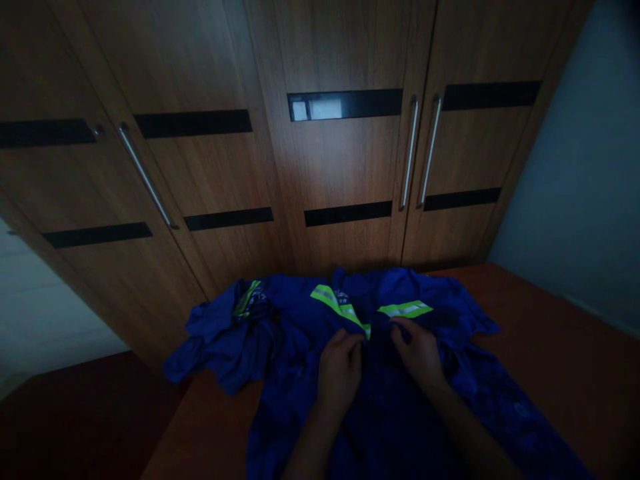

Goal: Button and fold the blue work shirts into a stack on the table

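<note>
A dark blue work jacket point(305, 333) lies spread, front side up, with yellow-green and silver reflective strips across its chest. At the inner end of the left reflective strip point(335, 303), my left hand point(340, 370) is closed, its fingers pinching the jacket's front edge. My right hand point(420, 353) pinches the opposite front edge just below the right reflective strip point(406, 309). Between the two hands the front is apart, and dark cloth shows there. Dim light hides the fine detail at the fingertips.
Another blue garment point(235, 340) with a reflective strip lies crumpled at the left. The clothes rest on a reddish-brown wooden surface point(530, 320). Behind it stands a tall wooden wardrobe point(345, 160) with long metal handles. A pale wall point(585, 173) is at the right.
</note>
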Motion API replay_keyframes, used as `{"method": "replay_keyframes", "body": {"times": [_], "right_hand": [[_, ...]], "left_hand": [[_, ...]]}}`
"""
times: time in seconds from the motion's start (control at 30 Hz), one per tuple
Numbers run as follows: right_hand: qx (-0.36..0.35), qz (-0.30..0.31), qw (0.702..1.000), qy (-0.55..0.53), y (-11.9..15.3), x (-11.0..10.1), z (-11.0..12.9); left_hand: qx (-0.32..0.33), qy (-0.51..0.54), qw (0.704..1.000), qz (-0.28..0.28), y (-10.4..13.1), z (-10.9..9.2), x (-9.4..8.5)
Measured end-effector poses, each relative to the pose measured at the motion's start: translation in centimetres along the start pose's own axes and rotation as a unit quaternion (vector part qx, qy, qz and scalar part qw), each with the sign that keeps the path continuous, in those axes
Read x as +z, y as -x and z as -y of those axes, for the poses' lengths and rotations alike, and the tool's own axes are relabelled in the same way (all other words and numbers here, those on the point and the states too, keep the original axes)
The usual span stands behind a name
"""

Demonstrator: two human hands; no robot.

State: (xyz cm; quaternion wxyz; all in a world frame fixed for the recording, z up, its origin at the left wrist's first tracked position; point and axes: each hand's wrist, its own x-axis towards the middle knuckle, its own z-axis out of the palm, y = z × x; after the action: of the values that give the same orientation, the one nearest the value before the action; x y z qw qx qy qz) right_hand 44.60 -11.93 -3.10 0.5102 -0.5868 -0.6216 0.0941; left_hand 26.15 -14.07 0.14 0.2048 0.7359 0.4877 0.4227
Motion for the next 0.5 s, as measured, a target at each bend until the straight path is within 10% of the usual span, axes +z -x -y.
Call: {"method": "replay_keyframes", "body": {"times": [0.27, 0.4, 0.5], "right_hand": [[0.205, -0.234, 0.929, -0.201, -2.1, -3.9, -2.2], [0.108, -0.125, 0.986, 0.010, -1.6, -3.6, -2.4], [-0.018, -0.045, 0.982, 0.183, -1.3, -3.2, -1.6]], "left_hand": [[-0.184, 0.180, 0.931, -0.259, -1.3, 1.7, -5.4], [-0.162, -0.098, 0.970, -0.155, -0.9, 1.7, -5.6], [-0.136, -0.306, 0.942, -0.025, -0.6, 1.0, -5.1]]}}
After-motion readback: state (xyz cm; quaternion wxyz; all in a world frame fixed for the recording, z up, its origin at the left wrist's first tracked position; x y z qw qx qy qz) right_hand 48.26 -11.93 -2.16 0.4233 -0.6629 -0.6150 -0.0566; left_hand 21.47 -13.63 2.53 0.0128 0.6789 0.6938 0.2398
